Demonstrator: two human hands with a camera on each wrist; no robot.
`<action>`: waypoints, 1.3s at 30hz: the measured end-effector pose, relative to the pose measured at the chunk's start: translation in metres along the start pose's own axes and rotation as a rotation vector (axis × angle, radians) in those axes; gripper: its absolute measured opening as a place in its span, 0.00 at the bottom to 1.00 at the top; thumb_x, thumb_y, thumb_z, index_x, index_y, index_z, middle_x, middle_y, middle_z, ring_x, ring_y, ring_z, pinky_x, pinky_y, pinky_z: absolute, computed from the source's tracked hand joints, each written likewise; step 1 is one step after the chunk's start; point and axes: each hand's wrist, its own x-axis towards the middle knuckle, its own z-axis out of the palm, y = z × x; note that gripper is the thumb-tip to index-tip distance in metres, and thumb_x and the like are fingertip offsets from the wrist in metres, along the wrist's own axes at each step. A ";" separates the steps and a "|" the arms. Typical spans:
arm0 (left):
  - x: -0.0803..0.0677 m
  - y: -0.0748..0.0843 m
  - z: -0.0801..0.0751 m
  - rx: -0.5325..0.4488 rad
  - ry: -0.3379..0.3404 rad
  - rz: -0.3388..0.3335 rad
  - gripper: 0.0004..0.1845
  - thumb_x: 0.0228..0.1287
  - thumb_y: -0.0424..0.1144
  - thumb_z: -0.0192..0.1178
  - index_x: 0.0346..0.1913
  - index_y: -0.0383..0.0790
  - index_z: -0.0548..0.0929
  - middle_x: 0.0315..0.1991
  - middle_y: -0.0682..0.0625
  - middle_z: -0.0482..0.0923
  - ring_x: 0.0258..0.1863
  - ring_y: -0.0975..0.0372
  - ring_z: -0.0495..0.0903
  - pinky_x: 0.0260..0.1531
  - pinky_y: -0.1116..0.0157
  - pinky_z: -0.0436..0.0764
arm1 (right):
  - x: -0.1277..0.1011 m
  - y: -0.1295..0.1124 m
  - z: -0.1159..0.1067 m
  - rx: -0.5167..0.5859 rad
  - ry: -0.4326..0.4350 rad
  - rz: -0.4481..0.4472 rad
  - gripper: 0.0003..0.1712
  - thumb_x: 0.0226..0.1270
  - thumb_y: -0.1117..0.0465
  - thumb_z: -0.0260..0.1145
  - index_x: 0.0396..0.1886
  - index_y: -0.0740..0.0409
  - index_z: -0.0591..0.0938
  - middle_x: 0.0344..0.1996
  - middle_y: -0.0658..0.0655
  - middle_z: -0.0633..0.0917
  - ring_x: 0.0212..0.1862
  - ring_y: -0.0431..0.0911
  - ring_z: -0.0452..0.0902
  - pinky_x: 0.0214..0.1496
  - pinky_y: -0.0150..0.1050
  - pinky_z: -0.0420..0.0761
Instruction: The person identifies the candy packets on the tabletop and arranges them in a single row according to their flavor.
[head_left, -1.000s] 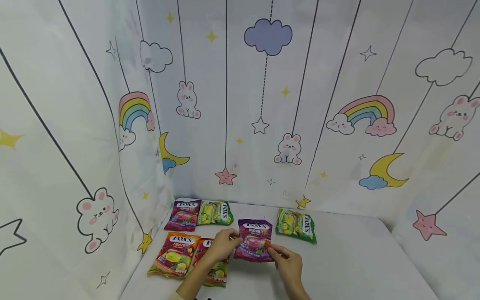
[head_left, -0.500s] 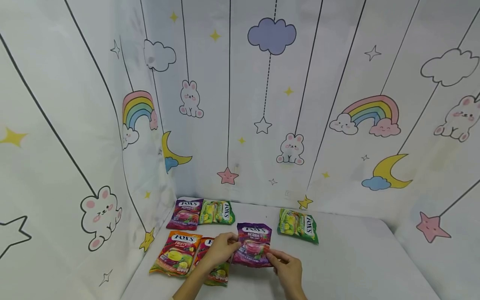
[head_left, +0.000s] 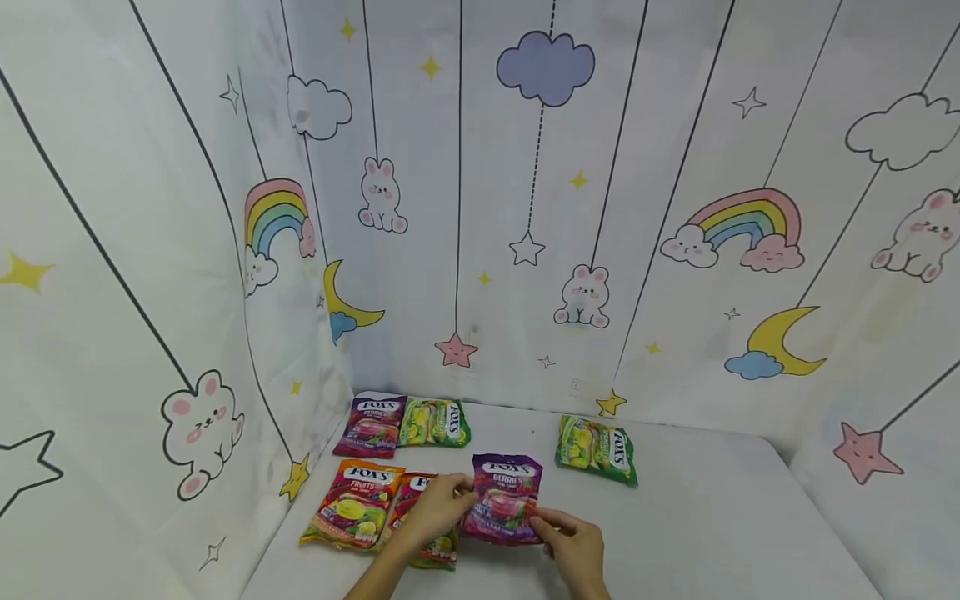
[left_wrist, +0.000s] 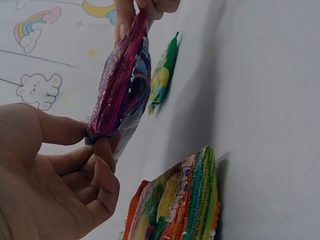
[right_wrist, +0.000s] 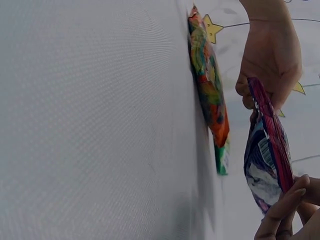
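Both hands hold one purple candy bag (head_left: 503, 497) just above the white desk (head_left: 712, 525) — the left hand (head_left: 435, 510) pinches its left edge between thumb and fingers, the right hand (head_left: 573, 542) pinches the lower right corner. Each grip is pressed onto the bag. Two orange bags (head_left: 352, 505) lie just left; a green bag (head_left: 596, 450) lies behind, apart.
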 end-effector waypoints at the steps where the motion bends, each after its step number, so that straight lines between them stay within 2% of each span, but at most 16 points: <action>1: 0.000 -0.002 0.000 0.013 -0.002 0.005 0.13 0.75 0.41 0.63 0.53 0.35 0.86 0.45 0.50 0.85 0.43 0.58 0.81 0.44 0.54 0.82 | 0.000 0.001 0.000 -0.005 -0.001 0.000 0.12 0.61 0.59 0.80 0.43 0.58 0.93 0.25 0.51 0.87 0.24 0.44 0.77 0.25 0.36 0.76; 4: -0.002 -0.005 0.002 0.047 -0.005 0.010 0.13 0.74 0.41 0.64 0.52 0.36 0.86 0.44 0.51 0.85 0.44 0.57 0.82 0.44 0.52 0.83 | -0.002 0.003 0.000 -0.022 -0.005 0.000 0.12 0.61 0.59 0.80 0.43 0.58 0.93 0.27 0.51 0.88 0.25 0.44 0.78 0.25 0.36 0.76; 8: -0.006 -0.005 0.003 0.062 -0.007 -0.026 0.13 0.73 0.42 0.65 0.51 0.36 0.86 0.43 0.51 0.85 0.43 0.58 0.81 0.44 0.51 0.83 | -0.003 0.008 0.002 -0.044 -0.011 -0.009 0.12 0.62 0.59 0.80 0.43 0.59 0.93 0.28 0.51 0.89 0.25 0.43 0.78 0.25 0.36 0.77; 13: -0.010 -0.004 0.005 0.084 -0.010 -0.026 0.09 0.73 0.40 0.64 0.47 0.37 0.86 0.40 0.51 0.84 0.41 0.58 0.81 0.44 0.50 0.83 | -0.005 0.014 0.004 -0.057 -0.020 -0.017 0.12 0.63 0.58 0.79 0.42 0.60 0.93 0.25 0.51 0.87 0.23 0.43 0.77 0.24 0.36 0.76; 18: -0.011 -0.010 0.008 0.118 -0.010 -0.024 0.06 0.73 0.40 0.65 0.44 0.42 0.86 0.36 0.54 0.83 0.37 0.61 0.80 0.38 0.55 0.82 | -0.006 0.019 0.006 -0.069 -0.026 -0.012 0.12 0.63 0.58 0.79 0.42 0.60 0.93 0.25 0.50 0.87 0.23 0.43 0.76 0.24 0.36 0.76; 24: -0.012 -0.017 0.010 0.152 -0.030 -0.034 0.07 0.72 0.40 0.64 0.45 0.41 0.86 0.33 0.56 0.80 0.33 0.62 0.77 0.34 0.60 0.78 | -0.006 0.023 0.006 -0.084 -0.032 -0.003 0.11 0.63 0.59 0.79 0.42 0.59 0.93 0.25 0.49 0.87 0.24 0.42 0.76 0.25 0.35 0.76; 31: -0.013 -0.016 0.012 0.147 -0.032 -0.006 0.08 0.71 0.38 0.65 0.46 0.37 0.87 0.33 0.55 0.81 0.32 0.63 0.77 0.34 0.60 0.79 | -0.004 0.029 0.008 -0.090 -0.036 0.012 0.10 0.63 0.60 0.79 0.41 0.59 0.93 0.26 0.50 0.88 0.24 0.42 0.77 0.25 0.35 0.75; 39: -0.012 -0.017 0.016 0.179 -0.024 0.008 0.08 0.71 0.38 0.64 0.45 0.37 0.86 0.33 0.56 0.82 0.33 0.64 0.78 0.35 0.60 0.80 | -0.001 0.034 0.010 -0.094 -0.029 0.021 0.09 0.62 0.61 0.79 0.39 0.60 0.93 0.29 0.52 0.89 0.26 0.42 0.78 0.26 0.35 0.77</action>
